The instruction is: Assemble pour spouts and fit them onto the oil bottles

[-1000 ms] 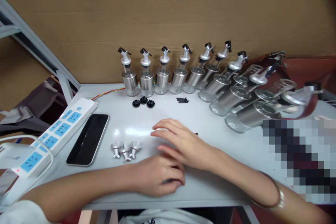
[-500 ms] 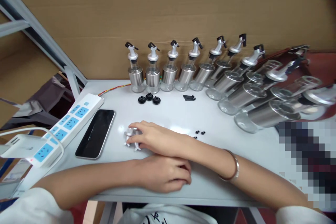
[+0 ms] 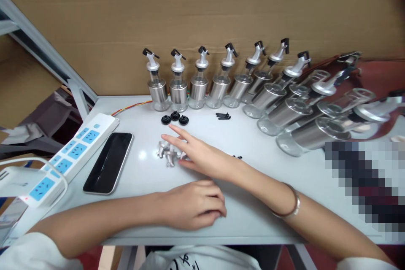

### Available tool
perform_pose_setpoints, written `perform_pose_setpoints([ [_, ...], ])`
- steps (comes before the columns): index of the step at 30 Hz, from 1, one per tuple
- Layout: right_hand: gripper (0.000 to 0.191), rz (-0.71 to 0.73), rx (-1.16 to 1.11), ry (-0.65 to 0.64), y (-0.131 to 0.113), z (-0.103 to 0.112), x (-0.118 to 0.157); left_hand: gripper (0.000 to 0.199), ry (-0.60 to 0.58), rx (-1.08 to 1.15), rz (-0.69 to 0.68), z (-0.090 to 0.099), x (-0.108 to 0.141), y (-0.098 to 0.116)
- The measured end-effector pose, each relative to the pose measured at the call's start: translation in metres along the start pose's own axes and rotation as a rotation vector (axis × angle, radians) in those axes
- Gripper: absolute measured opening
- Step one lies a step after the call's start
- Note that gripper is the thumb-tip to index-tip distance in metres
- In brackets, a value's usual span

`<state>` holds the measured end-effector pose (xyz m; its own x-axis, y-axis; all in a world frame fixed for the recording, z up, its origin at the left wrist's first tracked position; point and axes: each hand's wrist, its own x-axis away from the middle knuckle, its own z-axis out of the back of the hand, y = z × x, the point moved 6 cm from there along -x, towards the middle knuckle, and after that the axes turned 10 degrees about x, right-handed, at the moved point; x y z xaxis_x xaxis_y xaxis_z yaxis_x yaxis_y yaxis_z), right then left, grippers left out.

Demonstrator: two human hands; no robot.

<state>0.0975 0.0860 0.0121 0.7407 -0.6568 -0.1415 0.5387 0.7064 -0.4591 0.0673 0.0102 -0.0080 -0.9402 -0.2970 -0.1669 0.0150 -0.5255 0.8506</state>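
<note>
My right hand [image 3: 202,152] reaches in from the right with its fingers spread, beside several small silver-grey parts [image 3: 170,156]. Its fingers partly cover those parts, and nothing shows in its grasp. My left hand [image 3: 198,204] rests on the table nearer to me, its fingers curled and pressed together; whatever they hold, if anything, is hidden. Beyond the right fingertips sit three black round caps [image 3: 166,120]. Thin black pieces [image 3: 223,116] lie farther right. Small black bits [image 3: 239,157] peek out behind the right wrist.
Glass bottles with steel bands and pourers [image 3: 179,90] line the back and right of the white table [image 3: 142,219]. On the left are a black phone [image 3: 108,163] and a white power strip [image 3: 71,154] with a plugged-in charger. Brown cardboard stands behind.
My right hand has moved up and away from the left hand, and its fingers have spread. The silver-grey parts sit farther from me and closer together. The view has shifted slightly.
</note>
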Motion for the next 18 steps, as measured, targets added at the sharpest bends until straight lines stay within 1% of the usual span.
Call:
perform_pose_setpoints([
  [3,0.074,-0.032,-0.089,0.048,0.007,0.01,0.016,0.02,0.05,0.111,0.085,0.003,0.001,-0.003],
  [7,0.068,-0.062,-0.22,0.25,0.017,0.026,0.046,0.008,0.186,0.356,0.277,0.007,0.005,-0.016],
  [8,0.067,-0.077,-0.288,0.301,0.019,0.03,0.054,0.005,0.242,0.444,0.31,0.008,0.007,-0.02],
  [9,0.065,-0.103,-0.374,0.347,0.022,0.032,0.061,0.007,0.313,0.541,0.325,0.01,0.008,-0.023],
  [11,0.062,-0.172,-0.578,0.406,0.028,0.034,0.072,0.017,0.482,0.726,0.316,0.015,0.011,-0.03],
  [13,0.059,-0.214,-0.777,0.42,0.03,0.032,0.077,0.025,0.624,0.85,0.291,0.019,0.013,-0.036],
  [14,0.057,-0.214,-0.864,0.408,0.03,0.031,0.078,0.028,0.666,0.881,0.284,0.02,0.013,-0.038],
  [16,0.053,-0.208,-0.989,0.37,0.028,0.029,0.077,0.035,0.7,0.919,0.272,0.021,0.012,-0.04],
  [18,0.048,-0.22,-1.043,0.342,0.028,0.026,0.077,0.037,0.691,0.958,0.26,0.021,0.011,-0.041],
])
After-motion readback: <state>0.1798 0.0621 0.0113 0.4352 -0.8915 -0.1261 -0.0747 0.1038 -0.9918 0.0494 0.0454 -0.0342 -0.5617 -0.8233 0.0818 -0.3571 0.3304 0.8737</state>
